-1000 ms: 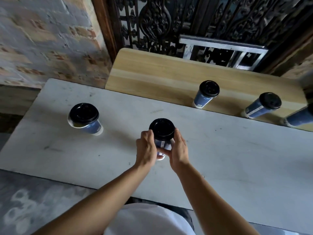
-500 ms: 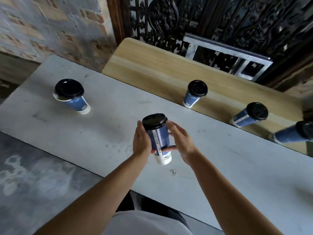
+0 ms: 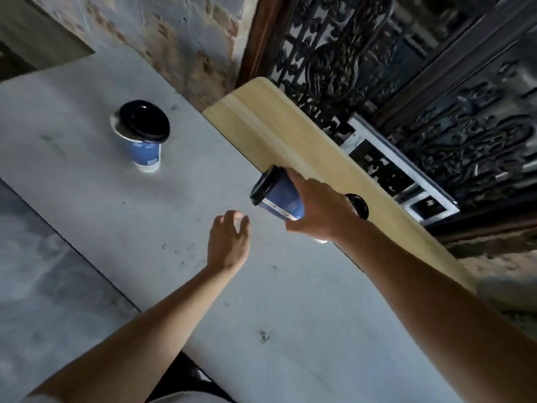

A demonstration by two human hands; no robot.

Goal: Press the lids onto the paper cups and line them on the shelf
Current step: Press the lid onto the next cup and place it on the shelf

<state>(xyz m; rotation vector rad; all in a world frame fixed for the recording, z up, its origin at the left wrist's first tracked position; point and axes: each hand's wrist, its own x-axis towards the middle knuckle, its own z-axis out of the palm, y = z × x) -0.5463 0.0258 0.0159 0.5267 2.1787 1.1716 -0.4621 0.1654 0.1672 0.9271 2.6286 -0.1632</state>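
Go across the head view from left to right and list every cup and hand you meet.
Standing cup, black lid askew → left hand, empty → tilted cup, lid on → right hand, gripping it → black lid of another cup, mostly hidden behind that hand.

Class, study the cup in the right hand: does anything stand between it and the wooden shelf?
Nothing visible does. The right hand grips the blue cup at the near edge of the wooden shelf, bare wood just beyond. Another cup's black lid shows behind the hand, so that spot is taken.
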